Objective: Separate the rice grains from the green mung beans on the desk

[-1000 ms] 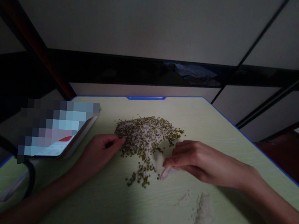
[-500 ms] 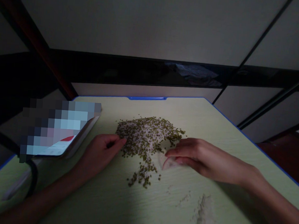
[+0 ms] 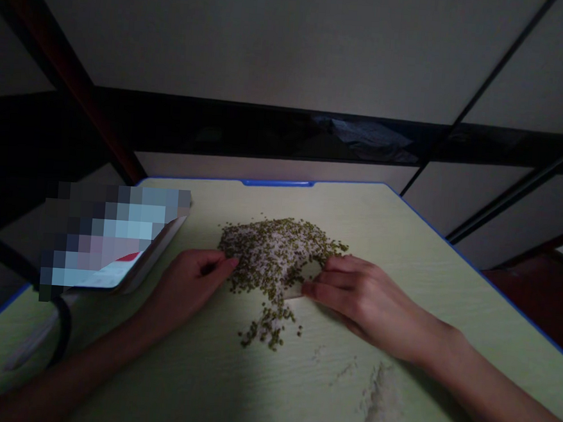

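A heap of mung beans mixed with white grains that look like rice lies on the pale table, a narrower trail spilling toward me. My left hand rests at the heap's left edge, thumb and forefinger pressed together; anything between them is hidden. On the other side, my right hand is closed on a thin, pale, see-through piece, whose edge pokes out beside the fingertips near the beans. Most of that piece is covered by the fingers. Closer to me on the right is a small pile of white grains.
A lit phone or tablet, its screen partly blurred out, leans at the table's left. A dark curved cable or arm stands before it. The table has a blue rim and a blue handle at the far side, near cabinet panels.
My right hand has shifted slightly left and turned, and its see-through piece now shows only as a thin edge nearer the heap. My left hand has stayed in place.
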`<state>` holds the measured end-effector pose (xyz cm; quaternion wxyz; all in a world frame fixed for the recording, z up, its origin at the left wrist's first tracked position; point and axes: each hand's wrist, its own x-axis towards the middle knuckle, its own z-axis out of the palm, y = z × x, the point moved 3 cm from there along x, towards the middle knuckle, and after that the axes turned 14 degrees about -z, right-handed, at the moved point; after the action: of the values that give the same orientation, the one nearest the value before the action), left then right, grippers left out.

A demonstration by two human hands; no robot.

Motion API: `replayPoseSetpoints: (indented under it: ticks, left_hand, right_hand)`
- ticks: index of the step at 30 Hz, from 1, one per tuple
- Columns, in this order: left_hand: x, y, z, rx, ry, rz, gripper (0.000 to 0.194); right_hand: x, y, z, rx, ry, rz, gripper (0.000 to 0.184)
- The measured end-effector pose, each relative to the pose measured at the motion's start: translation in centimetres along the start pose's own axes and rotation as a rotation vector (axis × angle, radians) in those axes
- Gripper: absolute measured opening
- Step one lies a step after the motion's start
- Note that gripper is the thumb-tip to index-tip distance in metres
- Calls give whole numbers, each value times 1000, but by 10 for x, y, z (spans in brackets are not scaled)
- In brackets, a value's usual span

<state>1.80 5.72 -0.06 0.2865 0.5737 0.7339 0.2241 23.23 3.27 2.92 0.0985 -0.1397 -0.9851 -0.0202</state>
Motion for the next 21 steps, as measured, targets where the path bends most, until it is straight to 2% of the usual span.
replayPoseSetpoints:
  ticks: [12,16,21]
  left_hand:
    - [-1,2,-1,-7,4,6,36]
    - [-2,2,-1,6,1,6,35]
    - [-1,1,0,14,2,5,36]
  right_hand:
    - [-7,10,-9,123,-103,-25,26]
    - [-9,10,-10,179,-104,-43,32]
    - [-10,10,-9,160,-74,-18,27]
